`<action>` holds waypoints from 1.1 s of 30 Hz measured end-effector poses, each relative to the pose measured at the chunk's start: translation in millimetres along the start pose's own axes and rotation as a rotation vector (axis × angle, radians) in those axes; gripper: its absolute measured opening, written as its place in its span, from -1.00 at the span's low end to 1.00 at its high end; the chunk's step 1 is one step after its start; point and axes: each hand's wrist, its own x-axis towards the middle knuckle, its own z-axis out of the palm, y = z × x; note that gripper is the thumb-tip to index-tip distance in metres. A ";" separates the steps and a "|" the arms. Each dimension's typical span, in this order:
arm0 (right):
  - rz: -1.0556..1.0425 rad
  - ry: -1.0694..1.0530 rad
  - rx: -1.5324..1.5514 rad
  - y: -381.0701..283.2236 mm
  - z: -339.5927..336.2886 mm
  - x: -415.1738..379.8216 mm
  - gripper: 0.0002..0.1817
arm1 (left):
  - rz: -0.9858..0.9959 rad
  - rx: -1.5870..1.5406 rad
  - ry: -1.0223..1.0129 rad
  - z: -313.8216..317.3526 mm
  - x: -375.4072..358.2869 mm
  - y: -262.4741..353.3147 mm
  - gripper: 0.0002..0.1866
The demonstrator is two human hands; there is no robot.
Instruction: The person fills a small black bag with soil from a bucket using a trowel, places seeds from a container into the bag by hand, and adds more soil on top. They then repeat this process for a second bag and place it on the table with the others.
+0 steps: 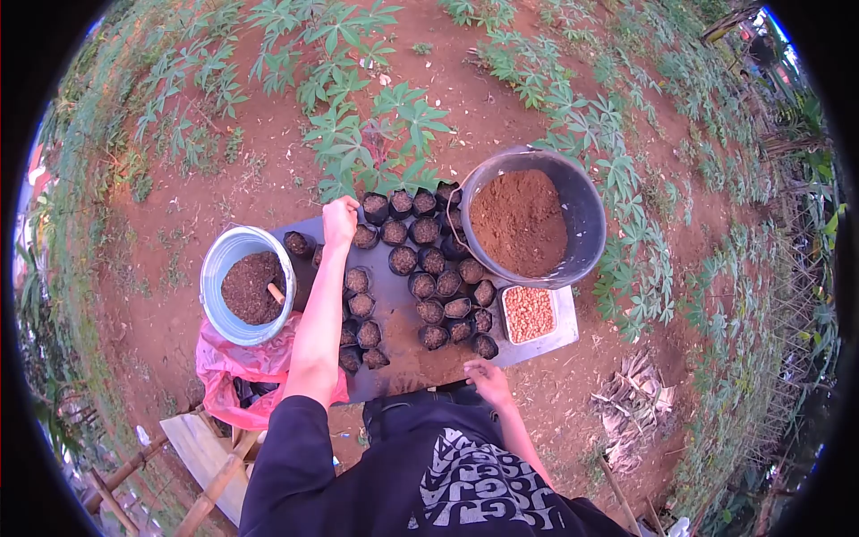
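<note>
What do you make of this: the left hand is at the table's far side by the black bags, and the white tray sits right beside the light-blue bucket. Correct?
Not quite: the white tray sits right beside the dark bucket, as the head view shows. The left hand is at the table's far side by the black bags.

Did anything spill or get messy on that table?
Yes, a little: brown soil seems smeared on the table near the person's body. It looks odd because the soil beside it is tucked inside little black bags. I can't tell how it got there.
</note>
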 end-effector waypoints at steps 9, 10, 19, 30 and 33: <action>-0.010 0.011 -0.053 -10.7 -0.1 13.3 -0.76 | 0.028 -0.031 0.074 -13.1 -19.3 31.4 -0.81; 0.002 0.013 -0.047 -14.5 1.4 13.8 -0.76 | 0.038 0.018 0.134 -22.3 -31.2 41.2 -0.80; -0.004 -0.034 -0.050 -31.9 7.9 19.8 -0.77 | -0.168 -0.113 0.062 -6.4 -85.3 20.2 -0.64; -0.029 -0.044 -0.073 -27.3 4.6 20.4 -0.77 | -0.267 -0.031 0.014 -8.4 -98.9 26.5 -0.67; -0.038 -0.062 -0.039 -28.1 8.4 22.3 -0.77 | -0.213 0.003 0.002 -10.7 -100.8 23.4 -0.68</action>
